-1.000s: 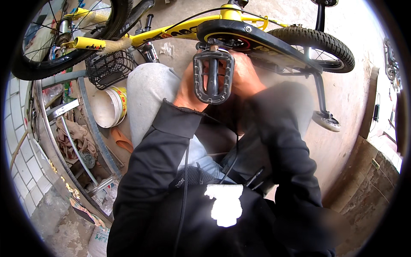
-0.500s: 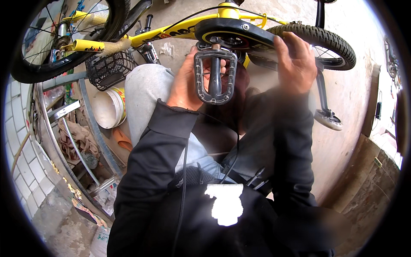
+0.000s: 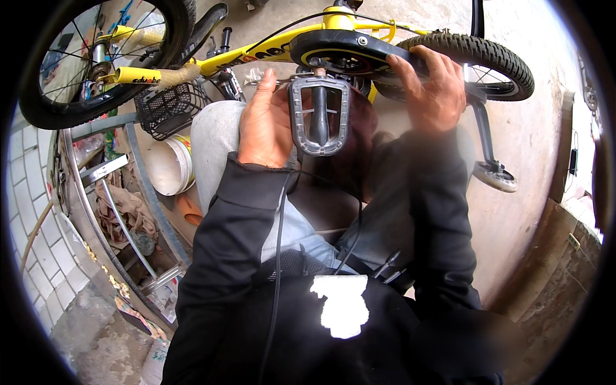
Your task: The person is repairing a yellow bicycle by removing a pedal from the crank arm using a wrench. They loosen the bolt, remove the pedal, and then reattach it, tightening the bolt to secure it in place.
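A yellow bicycle frame lies across the top of the view with its wheels to the sides. A black pedal with a grey toothed rim points toward me from the crank. Just left of the pedal is my left hand, open, thumb stretched up and apart; its other fingertips are partly hidden by the pedal. My right hand grips the rear part of the black chain guard, fingers bent over it beside the knobbly rear wheel.
At left are the front wheel, a black basket, a white bucket and a metal frame with cloth inside. The other crank's pedal hangs at right. A low wall stands at lower right.
My left hand has drawn left from behind the pedal, and its thumb now stands apart. The pedal has tilted slightly. My right hand has shifted a little left along the chain guard.
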The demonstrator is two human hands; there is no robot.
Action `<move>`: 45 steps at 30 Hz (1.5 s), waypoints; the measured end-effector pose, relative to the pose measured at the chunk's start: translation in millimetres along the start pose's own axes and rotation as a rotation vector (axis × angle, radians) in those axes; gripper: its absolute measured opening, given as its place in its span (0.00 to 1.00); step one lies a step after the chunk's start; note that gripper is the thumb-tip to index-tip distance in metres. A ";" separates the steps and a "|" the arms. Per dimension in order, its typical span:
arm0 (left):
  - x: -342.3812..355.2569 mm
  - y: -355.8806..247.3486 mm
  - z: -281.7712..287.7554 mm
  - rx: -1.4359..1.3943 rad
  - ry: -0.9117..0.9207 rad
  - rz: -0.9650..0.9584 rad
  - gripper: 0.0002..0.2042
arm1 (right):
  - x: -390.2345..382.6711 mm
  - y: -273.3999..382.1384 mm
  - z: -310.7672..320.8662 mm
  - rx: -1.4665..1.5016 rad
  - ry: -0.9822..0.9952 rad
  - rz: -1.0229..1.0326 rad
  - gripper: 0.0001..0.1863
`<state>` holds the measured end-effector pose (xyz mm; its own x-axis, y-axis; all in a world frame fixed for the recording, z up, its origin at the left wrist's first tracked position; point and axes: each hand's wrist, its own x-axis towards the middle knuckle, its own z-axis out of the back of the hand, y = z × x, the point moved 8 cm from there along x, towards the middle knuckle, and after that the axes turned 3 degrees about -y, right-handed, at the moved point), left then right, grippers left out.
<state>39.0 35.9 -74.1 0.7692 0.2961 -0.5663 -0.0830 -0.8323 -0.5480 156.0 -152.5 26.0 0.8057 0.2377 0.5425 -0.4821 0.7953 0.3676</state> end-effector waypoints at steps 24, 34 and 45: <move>-14.2 -57.6 -33.6 0.404 -0.050 -0.512 0.15 | 0.0 7.6 -1.9 0.196 -0.037 0.057 0.12; -19.5 -69.4 -26.1 0.372 -0.105 -0.635 0.13 | -47.3 12.7 12.2 0.753 0.052 -0.450 0.15; -143.1 -80.4 -96.9 1.140 0.237 -1.454 0.24 | -57.6 78.6 66.0 1.244 0.485 -0.694 0.20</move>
<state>-3.0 15.1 110.7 0.6705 0.2511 0.6981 0.3840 0.6876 -0.6162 49.0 -140.4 73.5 0.9024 0.3776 -0.2075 0.2567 -0.0844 0.9628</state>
